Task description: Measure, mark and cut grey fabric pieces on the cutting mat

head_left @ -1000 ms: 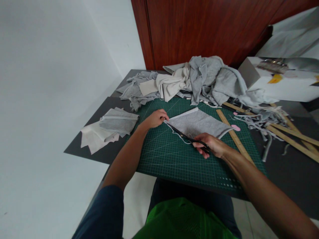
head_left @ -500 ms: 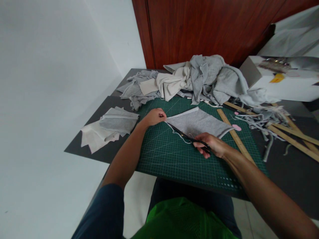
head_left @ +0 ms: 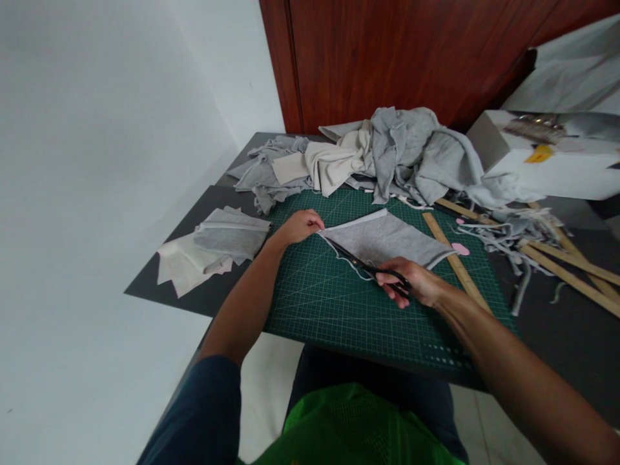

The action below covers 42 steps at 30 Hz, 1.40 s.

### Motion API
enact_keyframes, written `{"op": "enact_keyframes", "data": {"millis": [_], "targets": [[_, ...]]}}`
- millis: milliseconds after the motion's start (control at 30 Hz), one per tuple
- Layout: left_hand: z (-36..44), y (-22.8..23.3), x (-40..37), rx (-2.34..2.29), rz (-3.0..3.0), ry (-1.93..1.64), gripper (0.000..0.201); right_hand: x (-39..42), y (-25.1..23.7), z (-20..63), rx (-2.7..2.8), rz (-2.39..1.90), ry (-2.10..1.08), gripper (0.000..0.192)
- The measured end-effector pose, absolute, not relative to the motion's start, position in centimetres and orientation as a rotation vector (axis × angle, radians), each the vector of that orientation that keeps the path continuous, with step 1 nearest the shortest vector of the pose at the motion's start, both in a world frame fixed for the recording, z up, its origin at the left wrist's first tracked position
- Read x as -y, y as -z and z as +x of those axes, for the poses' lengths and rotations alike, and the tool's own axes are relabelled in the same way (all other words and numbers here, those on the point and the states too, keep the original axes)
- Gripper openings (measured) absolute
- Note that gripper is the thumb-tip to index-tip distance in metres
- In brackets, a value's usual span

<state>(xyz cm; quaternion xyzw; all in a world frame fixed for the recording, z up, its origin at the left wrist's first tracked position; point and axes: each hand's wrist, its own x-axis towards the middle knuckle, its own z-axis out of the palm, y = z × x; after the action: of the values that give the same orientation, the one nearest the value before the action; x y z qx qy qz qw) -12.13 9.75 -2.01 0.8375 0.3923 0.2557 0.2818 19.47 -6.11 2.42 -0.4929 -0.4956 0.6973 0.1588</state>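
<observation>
My right hand (head_left: pixel 411 284) grips the black scissors (head_left: pixel 368 266), blades lying along the near edge of the grey fabric piece (head_left: pixel 382 237) on the green cutting mat (head_left: pixel 339 310). My left hand (head_left: pixel 303 226) pinches the fabric's left corner. A wooden ruler (head_left: pixel 455 261) lies just right; a heap of cloth (head_left: pixel 387 155) sits behind.

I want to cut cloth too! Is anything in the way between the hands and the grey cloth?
Nothing visible. The left hand pinches the grey cloth at its corner, and the right hand holds the scissors along the cloth's near edge on the green cutting mat.
</observation>
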Motion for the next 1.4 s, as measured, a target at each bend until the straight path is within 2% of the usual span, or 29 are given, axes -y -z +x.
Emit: {"op": "enact_keyframes", "data": {"millis": [567,867,1400], "targets": [[-12.2,1.9,-9.7,-1.068,2.335,-0.618,0.026,5.7,-2.2,18.7,1.391,-1.425,-1.954,0.044],[-12.2,2.0,-9.7,-1.084,2.329,-0.61,0.027,5.2,-1.9,18.3,1.339,-1.375,-2.001,0.053],[-12.3,2.3,-9.9,-1.077,2.367,-0.579,0.03,4.8,-2.7,18.2,1.445,-1.437,-1.951,0.046]]}}
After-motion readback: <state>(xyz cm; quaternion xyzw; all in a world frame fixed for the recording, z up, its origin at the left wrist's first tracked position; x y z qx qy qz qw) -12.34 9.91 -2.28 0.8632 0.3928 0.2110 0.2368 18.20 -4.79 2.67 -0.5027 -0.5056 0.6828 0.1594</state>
